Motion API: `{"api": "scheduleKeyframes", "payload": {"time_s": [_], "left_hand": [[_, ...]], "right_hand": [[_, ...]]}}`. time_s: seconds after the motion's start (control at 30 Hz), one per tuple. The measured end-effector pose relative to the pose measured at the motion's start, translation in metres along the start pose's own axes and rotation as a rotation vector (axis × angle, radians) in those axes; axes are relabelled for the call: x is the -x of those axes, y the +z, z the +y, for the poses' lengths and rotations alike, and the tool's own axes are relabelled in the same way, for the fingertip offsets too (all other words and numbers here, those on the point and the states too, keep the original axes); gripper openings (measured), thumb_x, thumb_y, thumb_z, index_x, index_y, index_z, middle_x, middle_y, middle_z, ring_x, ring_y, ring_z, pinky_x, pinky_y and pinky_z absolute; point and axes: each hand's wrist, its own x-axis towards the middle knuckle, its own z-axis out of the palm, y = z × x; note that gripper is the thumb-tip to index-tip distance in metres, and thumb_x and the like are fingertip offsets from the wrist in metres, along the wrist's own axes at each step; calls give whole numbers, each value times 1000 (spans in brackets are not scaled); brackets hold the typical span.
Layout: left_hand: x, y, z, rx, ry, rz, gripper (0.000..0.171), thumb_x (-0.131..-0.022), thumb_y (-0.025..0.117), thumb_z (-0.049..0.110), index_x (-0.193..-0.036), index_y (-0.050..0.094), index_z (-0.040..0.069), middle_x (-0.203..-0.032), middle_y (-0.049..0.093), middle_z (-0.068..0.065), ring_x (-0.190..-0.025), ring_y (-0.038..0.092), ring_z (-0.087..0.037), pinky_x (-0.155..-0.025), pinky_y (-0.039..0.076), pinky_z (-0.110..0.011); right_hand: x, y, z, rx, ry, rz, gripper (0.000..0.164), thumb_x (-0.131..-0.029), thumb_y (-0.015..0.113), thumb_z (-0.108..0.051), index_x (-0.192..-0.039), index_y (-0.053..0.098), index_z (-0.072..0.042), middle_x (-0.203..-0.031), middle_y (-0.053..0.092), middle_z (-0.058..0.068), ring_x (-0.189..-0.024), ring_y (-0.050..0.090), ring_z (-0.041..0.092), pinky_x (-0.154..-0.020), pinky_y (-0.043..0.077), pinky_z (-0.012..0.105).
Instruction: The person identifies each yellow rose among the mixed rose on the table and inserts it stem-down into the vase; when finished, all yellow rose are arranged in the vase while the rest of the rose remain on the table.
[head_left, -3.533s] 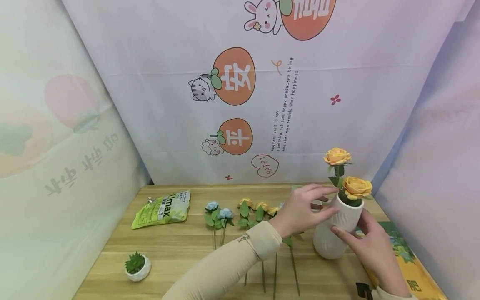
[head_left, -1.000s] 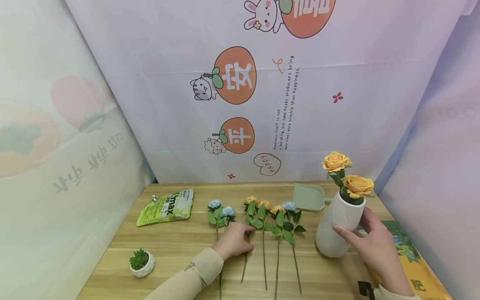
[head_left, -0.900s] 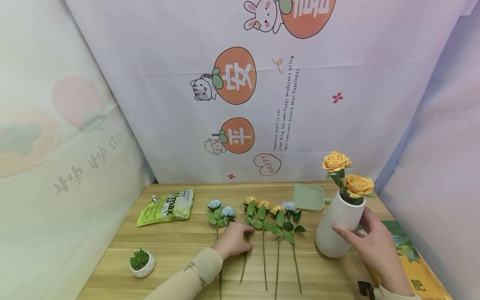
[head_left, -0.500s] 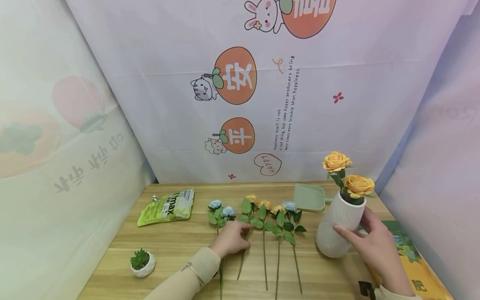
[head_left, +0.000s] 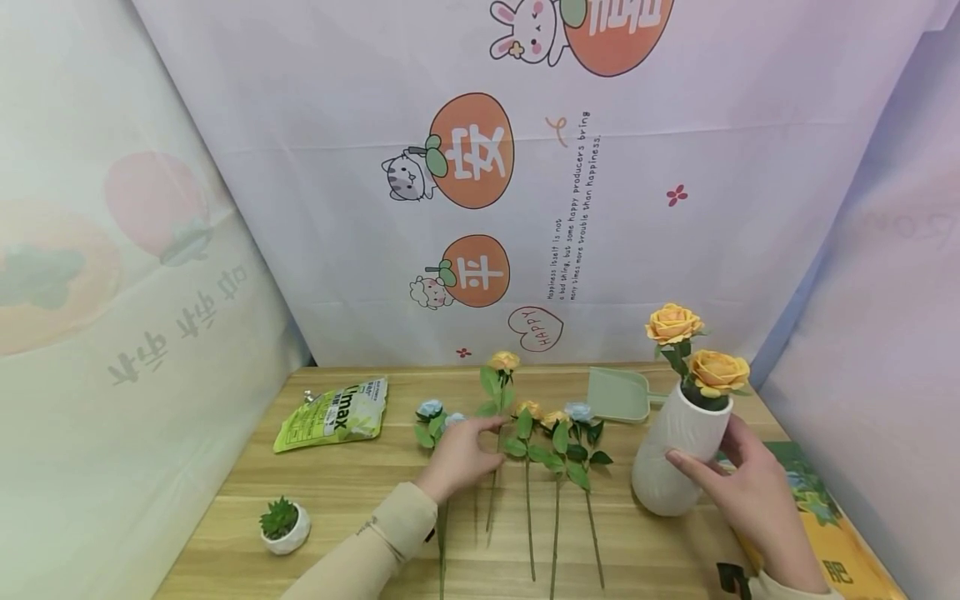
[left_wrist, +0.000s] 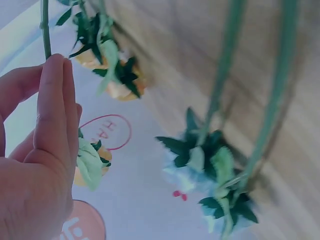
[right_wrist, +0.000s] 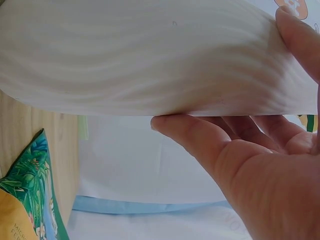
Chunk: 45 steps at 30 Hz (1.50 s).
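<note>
In the head view my left hand (head_left: pixel 463 457) pinches the stem of a yellow rose (head_left: pixel 504 361), its bloom raised above the other flowers; the left wrist view shows the green stem (left_wrist: pixel 45 30) between thumb and fingers. My right hand (head_left: pixel 753 492) grips the side of a white ribbed vase (head_left: pixel 671 462), which leans to the right. Two yellow roses (head_left: pixel 717 372) stand in the vase. On the table beside my left hand lie more yellow roses (head_left: pixel 556 418), a blue rose (head_left: pixel 579 412) to their right, and two blue roses (head_left: pixel 430 408) to the left.
A green pouch (head_left: pixel 333 415) lies at the back left of the wooden table (head_left: pixel 360 492). Nearer stands a small potted succulent (head_left: pixel 285 527). A pale green dustpan (head_left: pixel 618 394) lies behind the vase, and a yellow-green bag (head_left: pixel 832 533) lies to the right.
My left hand left the vase for the flowers on the table, took a yellow rose by its stem and has now lifted it upward. My right hand stays on the vase.
</note>
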Motion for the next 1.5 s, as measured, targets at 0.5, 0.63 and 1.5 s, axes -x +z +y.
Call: {"api": "scheduleKeyframes", "payload": {"time_s": [0.5, 0.63, 1.5], "left_hand": [[-26, -18, 45, 90, 139, 112, 61, -94, 83, 6, -151, 65, 20, -145, 67, -8, -83, 74, -2, -69, 62, -21], [-39, -23, 63, 94, 203, 140, 63, -93, 84, 5, -151, 65, 22, -146, 67, -6, -84, 75, -2, -68, 62, -21], [-94, 8, 201, 154, 644, 155, 58, -95, 82, 2, -150, 64, 10, -144, 68, -8, -86, 71, 6, -79, 58, -11]], "right_hand": [[2, -3, 3, -6, 7, 1, 106, -92, 80, -61, -167, 32, -3, -157, 46, 34, -138, 50, 57, -101, 53, 69], [3, -4, 4, -9, 9, 3, 107, -92, 80, -61, -167, 32, -3, -158, 46, 34, -138, 50, 57, -101, 53, 69], [2, -2, -2, -43, -24, 4, 104, -92, 82, -60, -166, 35, -4, -154, 51, 32, -137, 52, 54, -99, 56, 67]]}}
